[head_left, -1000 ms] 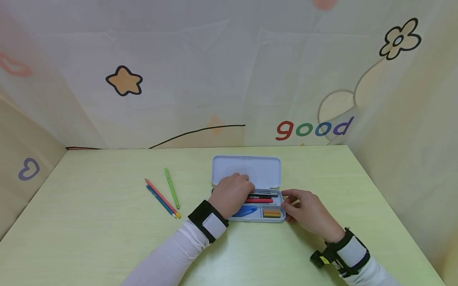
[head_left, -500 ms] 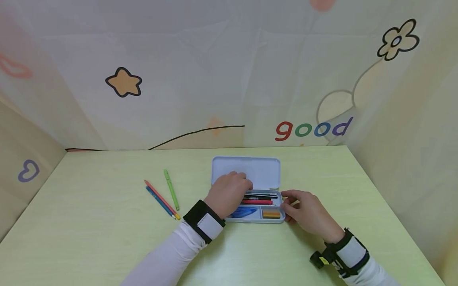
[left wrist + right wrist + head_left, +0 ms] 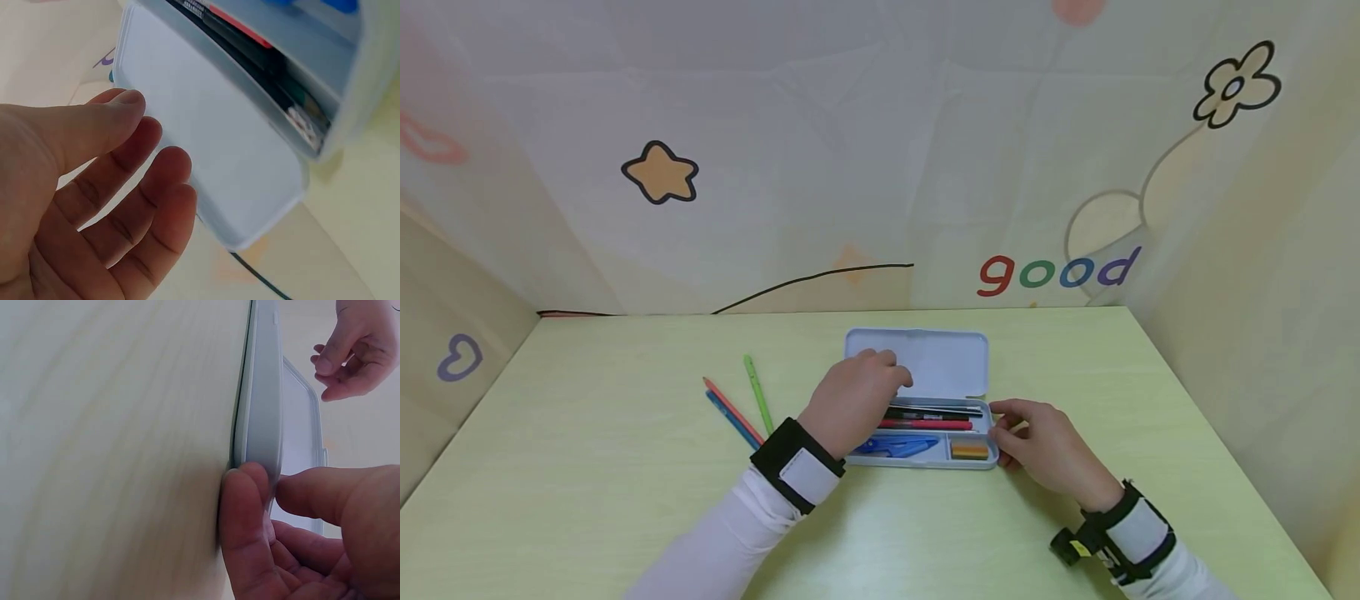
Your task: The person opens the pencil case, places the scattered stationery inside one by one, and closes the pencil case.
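An open pale blue pencil case [image 3: 951, 358] lies on the table with its lid folded back. My left hand [image 3: 853, 396] hovers over the case's left part, hiding some of it. In the left wrist view, its fingers are loosely bent beside the lid [image 3: 206, 144] with nothing between them. My right hand [image 3: 1048, 442] pinches the case's right end; in the right wrist view the thumb [image 3: 312, 494] is on one side of the wall and fingers on the other. Inside are black pens [image 3: 928, 413], a red pen [image 3: 925, 424], a blue pointed item [image 3: 898, 447] and a small orange-yellow block [image 3: 969, 451].
Left of the case lie a red pencil [image 3: 730, 403], a blue pencil [image 3: 732, 418] and a green pen [image 3: 756, 387]; the left wrist strap partly covers their near ends. A printed cloth wall [image 3: 805, 183] stands behind the table [image 3: 587, 467].
My left hand has moved left and slightly up from the pen compartment, uncovering more of the pens and the blue item. The right hand has stayed at the case's right end.
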`<action>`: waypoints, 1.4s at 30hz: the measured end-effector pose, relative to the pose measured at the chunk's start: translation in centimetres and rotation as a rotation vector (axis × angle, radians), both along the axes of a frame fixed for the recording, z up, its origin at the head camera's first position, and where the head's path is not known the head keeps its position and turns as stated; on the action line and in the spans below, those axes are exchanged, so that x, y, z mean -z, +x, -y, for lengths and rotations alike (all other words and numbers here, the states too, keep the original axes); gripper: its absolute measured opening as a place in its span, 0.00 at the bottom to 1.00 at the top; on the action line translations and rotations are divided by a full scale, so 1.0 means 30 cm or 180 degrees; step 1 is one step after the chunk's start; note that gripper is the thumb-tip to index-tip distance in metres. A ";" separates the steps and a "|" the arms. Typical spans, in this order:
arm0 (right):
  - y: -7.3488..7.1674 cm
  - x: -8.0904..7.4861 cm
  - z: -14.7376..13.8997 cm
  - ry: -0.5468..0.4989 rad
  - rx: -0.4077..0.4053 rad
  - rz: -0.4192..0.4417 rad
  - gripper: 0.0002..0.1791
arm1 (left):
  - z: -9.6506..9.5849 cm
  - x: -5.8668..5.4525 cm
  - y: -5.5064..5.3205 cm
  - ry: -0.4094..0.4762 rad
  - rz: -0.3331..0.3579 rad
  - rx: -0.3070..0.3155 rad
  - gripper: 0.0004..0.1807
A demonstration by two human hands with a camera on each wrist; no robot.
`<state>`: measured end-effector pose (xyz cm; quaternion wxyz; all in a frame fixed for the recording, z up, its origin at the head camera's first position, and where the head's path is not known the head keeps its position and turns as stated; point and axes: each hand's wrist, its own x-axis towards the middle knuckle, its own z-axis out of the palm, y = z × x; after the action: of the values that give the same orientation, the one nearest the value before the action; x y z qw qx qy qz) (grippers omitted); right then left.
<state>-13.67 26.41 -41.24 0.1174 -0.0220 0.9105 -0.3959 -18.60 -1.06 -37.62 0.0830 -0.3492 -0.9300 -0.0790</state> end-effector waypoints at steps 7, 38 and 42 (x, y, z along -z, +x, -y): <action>-0.006 0.009 -0.003 -0.0056 0.0014 -0.0013 0.23 | 0.069 -0.016 0.016 0.0049 -0.0059 -0.0027 0.17; -0.005 0.008 -0.006 -0.0089 0.0014 0.0005 0.23 | 0.417 0.015 0.054 0.0299 0.0045 -0.0491 0.20; -0.004 0.008 -0.007 -0.0094 0.0001 -0.0006 0.23 | 0.461 0.027 0.053 0.0261 0.0001 -0.0477 0.20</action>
<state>-13.80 26.61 -41.49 0.1162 -0.0240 0.9047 -0.4093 -17.02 -14.89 -38.43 0.1028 -0.2749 -0.9495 -0.1106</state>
